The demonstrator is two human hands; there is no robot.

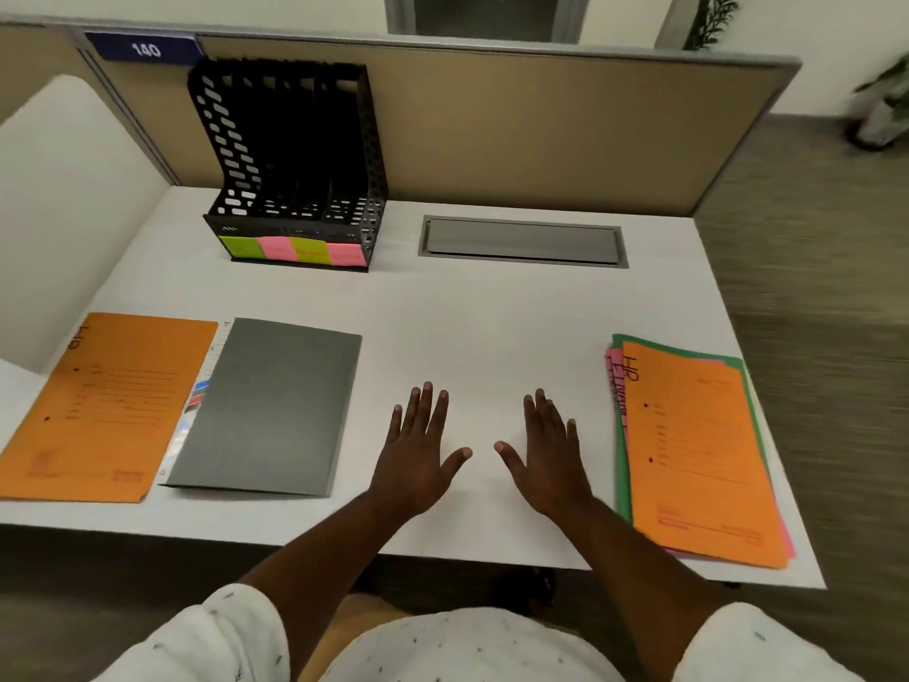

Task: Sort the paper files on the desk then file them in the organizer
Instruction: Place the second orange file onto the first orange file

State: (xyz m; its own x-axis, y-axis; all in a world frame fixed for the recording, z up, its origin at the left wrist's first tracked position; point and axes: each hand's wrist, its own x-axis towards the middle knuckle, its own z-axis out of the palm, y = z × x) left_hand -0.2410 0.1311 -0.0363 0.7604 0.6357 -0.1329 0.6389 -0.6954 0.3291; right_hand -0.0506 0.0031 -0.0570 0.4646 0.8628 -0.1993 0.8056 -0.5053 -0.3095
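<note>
Lower centre of frame: left hand [423, 455] and right hand [546, 455], palms down on the white worktop [492, 317]. Each grip spread wide, fingers straight, pinching nothing, thumbs close but not touching.

Just right of the right hand, along the lower right edge: an unsorted stack [708, 509], topped by an orange folder [688, 425] hand-lettered "HR". A green folder [621, 484] and a pink folder [612, 366] fanned out beneath.

Lower left, well apart from the left hand: a second orange folder [103, 406], and just beside it a grey folder [265, 406] with coloured tabs poking from its left side.

Upper left, against the partition [492, 120]: the black mesh organizer [290, 160], upright, no paper showing in its slots. Green and pink sticky labels [292, 251] across its base, wording too blurred to read.

Early in the sorting, by the look of it, with no filing yet. Best begun at the right-hand stack:

- Pinch only the top folder at its near corner, steadying the rest with the other hand.
- Lift rather than drag, the stack lying close to the worktop's near edge.
- Read each heading before setting it down.
- Lay like with like in the middle, between the two groups.
- Keep piles square and headings facing one way.
- Check each label at closer range before filing.
</note>
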